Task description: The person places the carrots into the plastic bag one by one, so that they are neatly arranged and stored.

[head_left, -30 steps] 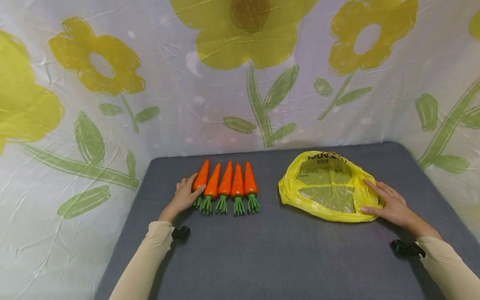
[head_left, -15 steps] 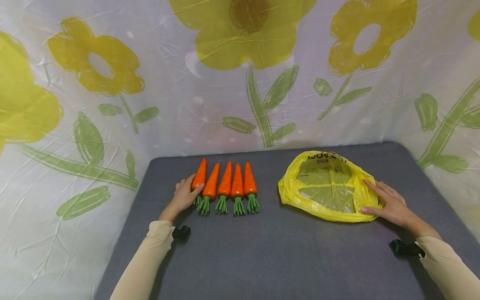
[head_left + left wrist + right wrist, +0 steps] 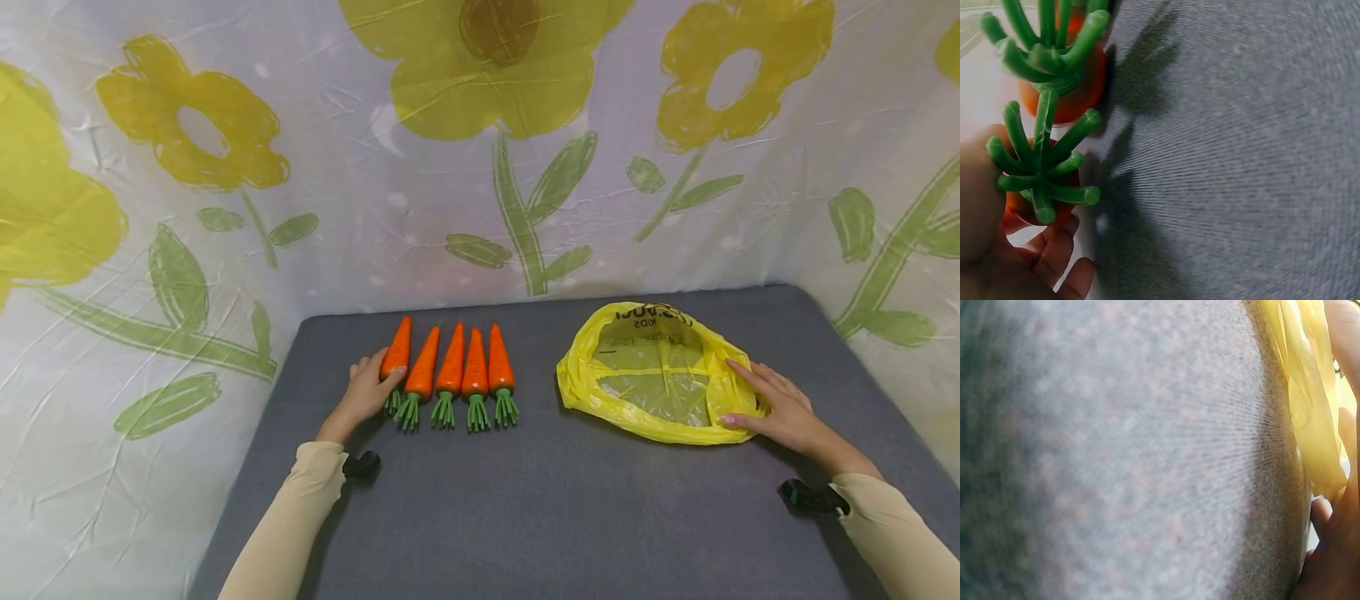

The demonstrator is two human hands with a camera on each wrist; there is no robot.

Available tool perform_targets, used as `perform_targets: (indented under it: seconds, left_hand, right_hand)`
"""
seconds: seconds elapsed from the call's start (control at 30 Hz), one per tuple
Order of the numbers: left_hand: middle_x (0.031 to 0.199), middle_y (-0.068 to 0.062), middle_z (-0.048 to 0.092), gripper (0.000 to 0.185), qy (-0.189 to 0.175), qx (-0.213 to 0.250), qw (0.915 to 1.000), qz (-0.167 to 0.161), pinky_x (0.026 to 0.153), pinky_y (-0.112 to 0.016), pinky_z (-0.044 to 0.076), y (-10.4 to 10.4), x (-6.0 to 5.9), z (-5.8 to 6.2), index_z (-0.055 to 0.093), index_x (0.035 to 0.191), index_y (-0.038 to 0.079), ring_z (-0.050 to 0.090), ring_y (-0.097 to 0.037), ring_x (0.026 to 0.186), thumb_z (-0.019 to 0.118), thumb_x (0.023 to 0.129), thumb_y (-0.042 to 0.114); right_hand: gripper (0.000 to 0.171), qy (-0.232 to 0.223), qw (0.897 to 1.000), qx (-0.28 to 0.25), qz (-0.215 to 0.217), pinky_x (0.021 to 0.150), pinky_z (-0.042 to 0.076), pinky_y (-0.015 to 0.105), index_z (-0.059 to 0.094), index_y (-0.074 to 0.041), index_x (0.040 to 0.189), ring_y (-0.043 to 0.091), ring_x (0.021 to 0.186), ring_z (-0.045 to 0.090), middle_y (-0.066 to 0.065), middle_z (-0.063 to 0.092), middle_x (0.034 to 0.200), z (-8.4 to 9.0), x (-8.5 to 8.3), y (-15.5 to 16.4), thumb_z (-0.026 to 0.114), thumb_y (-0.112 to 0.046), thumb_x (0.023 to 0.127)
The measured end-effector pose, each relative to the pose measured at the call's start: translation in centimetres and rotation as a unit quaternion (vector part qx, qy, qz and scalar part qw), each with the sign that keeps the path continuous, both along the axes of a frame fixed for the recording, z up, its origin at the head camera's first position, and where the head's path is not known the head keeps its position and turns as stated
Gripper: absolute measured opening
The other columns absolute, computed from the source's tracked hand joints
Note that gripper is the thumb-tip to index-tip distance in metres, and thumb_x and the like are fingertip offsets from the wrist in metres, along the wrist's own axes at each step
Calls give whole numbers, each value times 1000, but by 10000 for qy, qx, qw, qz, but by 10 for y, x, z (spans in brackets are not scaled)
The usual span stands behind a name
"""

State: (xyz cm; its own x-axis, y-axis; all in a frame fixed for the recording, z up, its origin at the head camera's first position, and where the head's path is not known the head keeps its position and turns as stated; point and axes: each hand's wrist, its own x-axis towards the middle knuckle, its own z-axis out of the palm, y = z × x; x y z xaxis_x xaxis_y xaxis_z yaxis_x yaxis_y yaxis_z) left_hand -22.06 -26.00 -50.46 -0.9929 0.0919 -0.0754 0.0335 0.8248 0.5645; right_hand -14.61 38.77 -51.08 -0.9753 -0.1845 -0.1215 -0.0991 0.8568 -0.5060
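At the left end of a row of several orange carrots with green stem tops, my left hand (image 3: 365, 390) grips the outermost carrot (image 3: 397, 348). In the left wrist view its green stems (image 3: 1041, 165) point toward the camera, with the thumb side and the fingers (image 3: 1054, 253) around the orange body. A neighbouring carrot (image 3: 424, 362) lies close beside it. On the right, my right hand (image 3: 783, 417) holds the right edge of a yellow plastic bag (image 3: 573, 375), whose mouth is spread wide. The right wrist view shows a fold of the bag (image 3: 1313, 425) by the fingers; some fingertips are hidden.
The other carrots (image 3: 476, 367) lie side by side, tips toward the back. Everything rests on a grey cloth-covered table (image 3: 525, 508). Behind it hangs a white curtain with yellow flowers (image 3: 345, 208), meeting the table's back edge.
The leftmost carrot has shifted slightly left and tilted more upright with my left hand. Its neighbour has also slid a little left. My right hand and the bag have stayed put.
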Motion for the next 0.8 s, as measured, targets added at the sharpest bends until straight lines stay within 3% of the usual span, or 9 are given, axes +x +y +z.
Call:
perform_targets:
  seconds: [0.4,0.8]
  left_hand:
    - [112,-25,49,64,161,129,9998,-62,73,-35,24,3,2,15,31,153,0,30,-29,90,49,104,37]
    - [114,-23,49,64,215,287,9993,-127,73,-35,25,9,2,23,32,153,1,32,-29,92,49,104,38]
  right_hand:
    - [99,11,9999,-79,72,103,6,79,8,-22,161,58,146,5,35,8,160,-3,-1,3,70,-47,88]
    - [99,-40,10000,-46,13,101,6,79,7,-22,161,58,146,4,35,8,160,-4,-2,2,69,-48,88]
